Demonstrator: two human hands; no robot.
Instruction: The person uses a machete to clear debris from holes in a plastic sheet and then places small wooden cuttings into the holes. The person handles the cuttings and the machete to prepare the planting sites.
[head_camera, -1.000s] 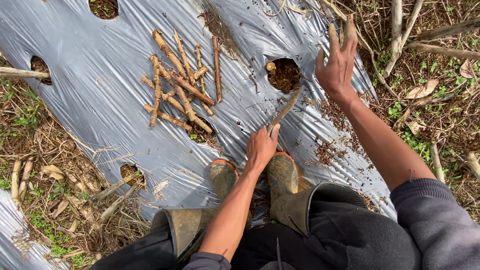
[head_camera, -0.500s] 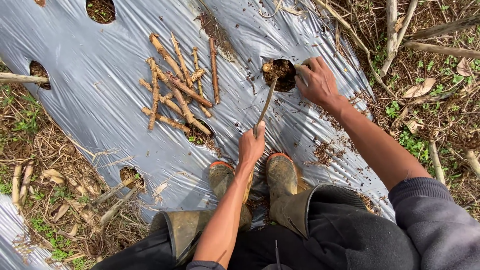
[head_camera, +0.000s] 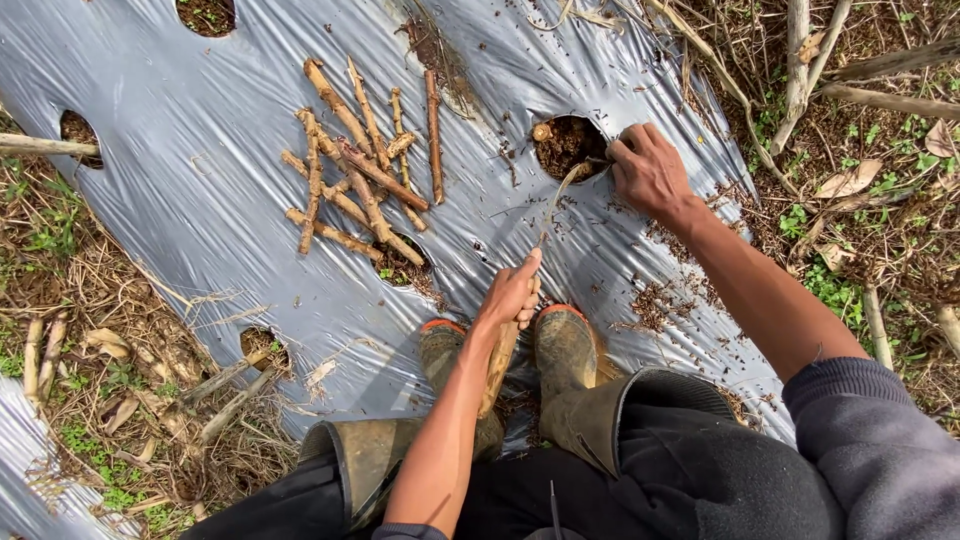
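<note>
My left hand (head_camera: 512, 293) is closed around the wooden handle of a curved blade (head_camera: 556, 203). The tool's long axis runs from that grip, just above my boots (head_camera: 562, 345), up and to the right across the silver plastic sheet (head_camera: 200, 200), and its tip points into the round planting hole (head_camera: 568, 146), where it meets the right rim. The thin edge faces me, so the blade shows only as a narrow curved line, and the handle end sticks out below my fist toward my knees.

My right hand (head_camera: 650, 170) sits at the right edge of the same hole, fingers curled down against the plastic and soil right where the blade tip lands; I cannot tell whether they are pinching anything. A short stub of stem (head_camera: 541, 131) stands in the loose brown soil at the hole's left side.

To the left, well apart from both hands, a loose pile of cut stem pieces (head_camera: 355, 170) lies on the sheet, most of them running up and down. Dry stalks and weeds (head_camera: 850, 120) border the plastic on the right
</note>
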